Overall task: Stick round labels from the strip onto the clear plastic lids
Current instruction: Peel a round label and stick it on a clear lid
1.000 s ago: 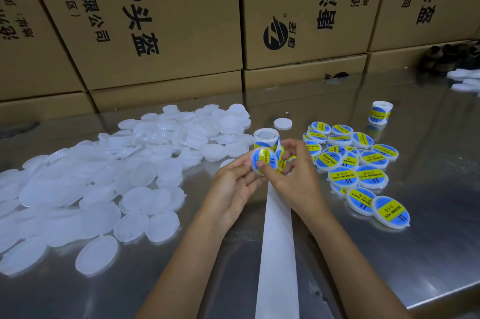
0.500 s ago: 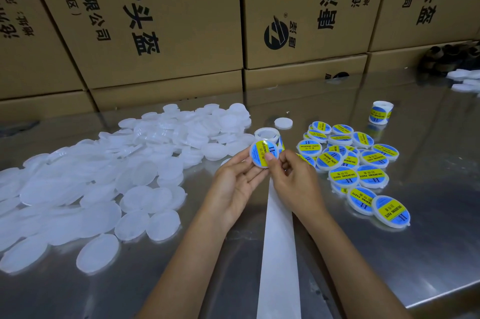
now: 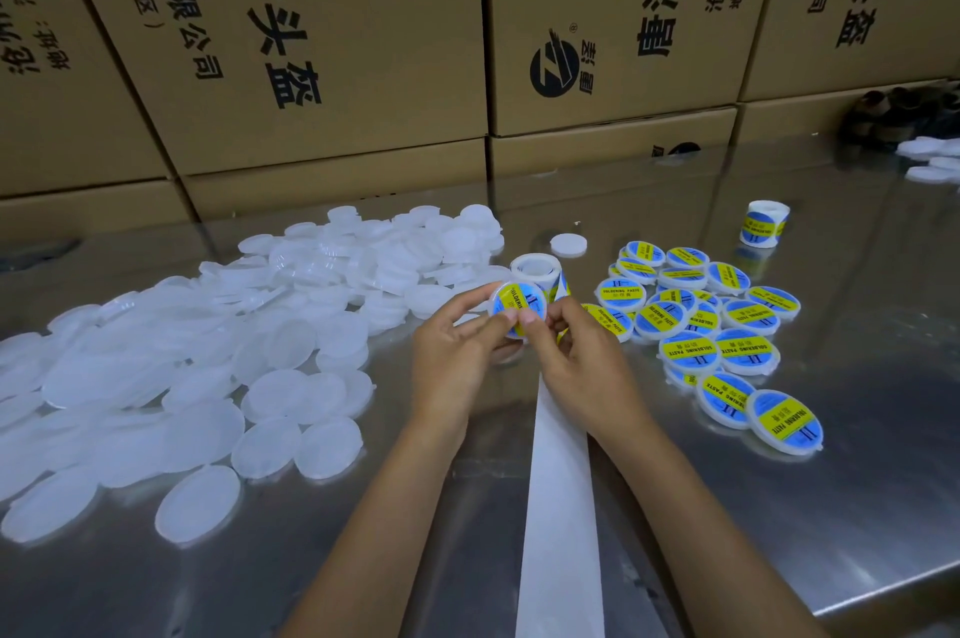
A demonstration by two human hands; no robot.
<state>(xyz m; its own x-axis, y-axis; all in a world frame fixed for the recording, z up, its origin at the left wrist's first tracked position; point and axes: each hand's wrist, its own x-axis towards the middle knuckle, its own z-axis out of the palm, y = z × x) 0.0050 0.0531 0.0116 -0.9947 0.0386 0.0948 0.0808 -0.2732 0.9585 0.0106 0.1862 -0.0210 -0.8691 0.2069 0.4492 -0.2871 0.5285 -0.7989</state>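
Both hands hold one clear lid with a blue and yellow round label (image 3: 518, 304) above the steel table (image 3: 831, 507). My left hand (image 3: 460, 351) grips the lid's left edge, thumb near the bottom. My right hand (image 3: 576, 357) pinches its lower right edge, thumb pressed on the label. Just behind the lid stands the label roll (image 3: 537, 269); its bare white backing strip (image 3: 561, 507) runs from under my right hand toward me. Unlabelled clear lids (image 3: 218, 351) lie heaped at the left. Labelled lids (image 3: 722, 341) lie in a pile at the right.
Cardboard boxes (image 3: 311, 66) stand stacked along the table's back edge. A second label roll (image 3: 762, 224) stands at the back right, a single white lid (image 3: 568, 244) behind the first roll. More white lids (image 3: 930, 159) and dark objects lie at the far right. The table's front edge runs at the lower right.
The labelled lid has stayed between both hands near the roll and has turned a little. My right thumb has shifted along the label's lower edge.
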